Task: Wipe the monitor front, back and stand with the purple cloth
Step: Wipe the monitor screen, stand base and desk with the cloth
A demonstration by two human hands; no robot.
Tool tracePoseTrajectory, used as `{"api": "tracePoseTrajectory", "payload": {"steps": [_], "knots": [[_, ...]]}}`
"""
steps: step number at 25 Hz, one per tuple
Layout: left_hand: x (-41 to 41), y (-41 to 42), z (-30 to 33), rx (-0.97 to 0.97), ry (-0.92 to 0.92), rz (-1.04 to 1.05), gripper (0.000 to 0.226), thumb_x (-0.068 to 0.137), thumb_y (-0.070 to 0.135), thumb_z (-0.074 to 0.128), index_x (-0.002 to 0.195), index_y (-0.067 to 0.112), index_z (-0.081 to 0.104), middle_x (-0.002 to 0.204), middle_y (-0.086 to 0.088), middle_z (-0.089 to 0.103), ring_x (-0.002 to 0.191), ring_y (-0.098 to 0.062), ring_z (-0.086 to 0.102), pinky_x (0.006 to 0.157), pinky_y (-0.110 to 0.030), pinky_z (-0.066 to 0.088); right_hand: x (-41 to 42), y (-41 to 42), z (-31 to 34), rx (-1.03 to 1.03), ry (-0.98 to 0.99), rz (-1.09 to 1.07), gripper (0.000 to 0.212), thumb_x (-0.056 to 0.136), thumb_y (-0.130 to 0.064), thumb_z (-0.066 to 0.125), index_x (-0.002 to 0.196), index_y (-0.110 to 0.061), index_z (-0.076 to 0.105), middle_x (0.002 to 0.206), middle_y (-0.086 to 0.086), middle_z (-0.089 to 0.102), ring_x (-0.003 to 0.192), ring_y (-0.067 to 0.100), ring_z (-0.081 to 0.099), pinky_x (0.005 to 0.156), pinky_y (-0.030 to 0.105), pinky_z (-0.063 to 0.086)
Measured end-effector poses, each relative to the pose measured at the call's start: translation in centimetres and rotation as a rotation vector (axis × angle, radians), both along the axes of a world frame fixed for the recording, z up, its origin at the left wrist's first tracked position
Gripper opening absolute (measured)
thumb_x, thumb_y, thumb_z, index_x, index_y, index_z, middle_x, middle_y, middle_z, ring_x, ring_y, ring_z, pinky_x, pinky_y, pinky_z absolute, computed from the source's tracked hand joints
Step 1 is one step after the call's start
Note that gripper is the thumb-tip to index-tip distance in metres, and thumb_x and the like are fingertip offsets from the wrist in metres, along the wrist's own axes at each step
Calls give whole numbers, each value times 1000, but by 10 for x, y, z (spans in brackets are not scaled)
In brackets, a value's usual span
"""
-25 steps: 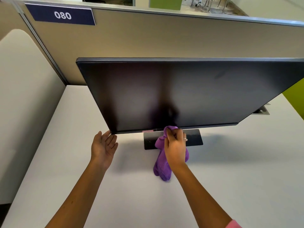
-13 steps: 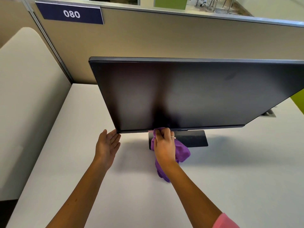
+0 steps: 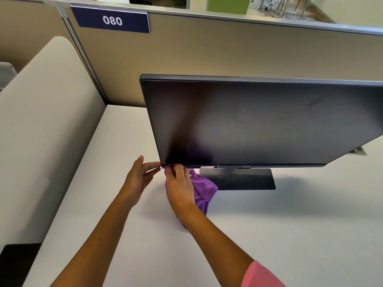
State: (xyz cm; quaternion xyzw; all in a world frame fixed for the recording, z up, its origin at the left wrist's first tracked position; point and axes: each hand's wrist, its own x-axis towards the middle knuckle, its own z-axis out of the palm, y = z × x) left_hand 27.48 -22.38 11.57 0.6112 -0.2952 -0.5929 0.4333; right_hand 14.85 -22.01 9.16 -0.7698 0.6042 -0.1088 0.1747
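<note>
A black monitor (image 3: 259, 121) with a dark screen stands on a white desk (image 3: 290, 224), its flat black stand base (image 3: 244, 179) below the lower edge. My right hand (image 3: 179, 187) grips the purple cloth (image 3: 202, 188) and presses it against the screen's lower edge close to the bottom-left corner. The cloth hangs down beside my wrist. My left hand (image 3: 138, 178) is open, fingers spread, with the fingertips touching the monitor's bottom-left corner.
A beige partition wall (image 3: 228, 50) with a blue "080" sign (image 3: 113, 20) runs behind the monitor. A cream side panel (image 3: 41, 131) bounds the desk on the left. A small cable port (image 3: 357, 151) sits in the desk at the right behind the screen.
My right hand slid the cloth leftward along the monitor's lower edge, from above the stand to near the bottom-left corner. My left hand moved up to touch that corner.
</note>
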Motion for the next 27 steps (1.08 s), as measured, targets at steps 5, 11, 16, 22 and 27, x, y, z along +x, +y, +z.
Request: {"api": "tracePoseTrajectory", "payload": {"steps": [5,11,16,22,27], "knots": [[1,3,-5,-40,-57,-23,54,102,44,18,117,19,64,125,0,62,119,-15,55,105,-28,33,0,0,3,89,-147,88,32,96,-13,47,128,-6,48,131,15,45,122,33,42,101,44,42],[-5,16,-15,-22,-5,64,53,102,42,21,126,15,59,129,2,60,123,-14,51,105,-28,32,-45,22,-11,35,-290,-95,27,91,-8,51,116,-12,60,117,8,51,107,22,47,89,27,42],[-16,14,-7,-82,-22,88,51,102,43,22,142,18,40,138,2,51,131,-16,45,109,-32,30,-63,9,-6,201,-869,-953,17,96,-14,48,94,-11,65,90,3,62,87,19,60,74,23,42],[-18,3,20,-119,-93,-29,53,102,45,15,135,21,48,137,3,50,129,-12,44,111,-30,26,-48,-16,-4,128,-980,-1163,13,93,-12,52,100,-8,63,102,10,65,88,19,60,82,23,44],[-16,1,24,-108,-132,-67,53,103,43,14,127,20,55,131,3,55,123,-11,49,110,-29,28,-17,-18,7,272,-1019,-1153,20,94,-16,52,107,-3,61,100,8,65,92,22,61,80,25,44]]}}
